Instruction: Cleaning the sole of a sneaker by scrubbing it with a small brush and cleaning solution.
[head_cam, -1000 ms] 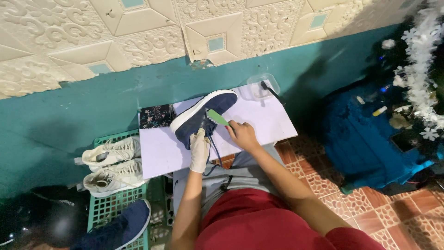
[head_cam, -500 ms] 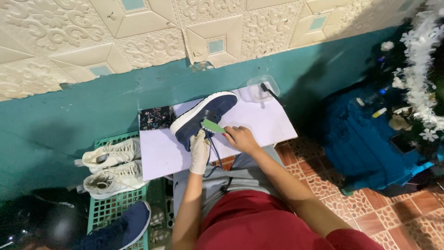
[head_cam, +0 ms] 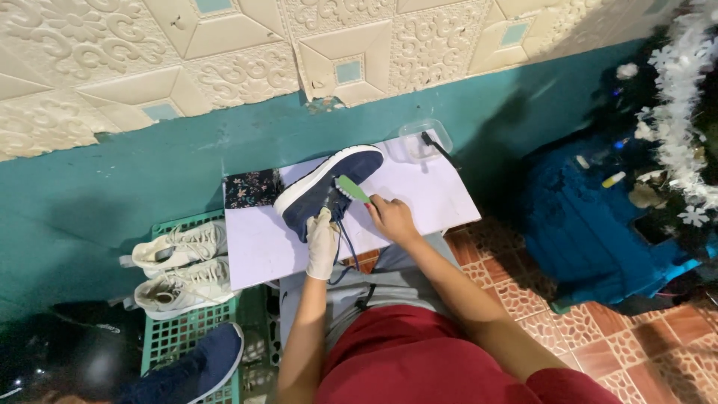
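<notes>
A dark blue sneaker (head_cam: 329,187) with a white sole lies on its side on a small white table (head_cam: 441,202). My left hand (head_cam: 322,241), in a white glove, grips the shoe at its opening. My right hand (head_cam: 390,218) holds a green brush (head_cam: 351,188) with its bristles against the shoe's upper. Dark laces hang from the shoe over the table's front edge.
A clear plastic tub (head_cam: 425,139) sits at the table's far corner, a floral cloth (head_cam: 252,188) at its left. A green crate (head_cam: 191,329) holds a pair of white sneakers (head_cam: 179,269) and another blue shoe (head_cam: 196,366). A blue bag (head_cam: 591,217) stands on the right.
The brush has shifted a little along the shoe's upper, down towards the laces. My left hand stays on the shoe.
</notes>
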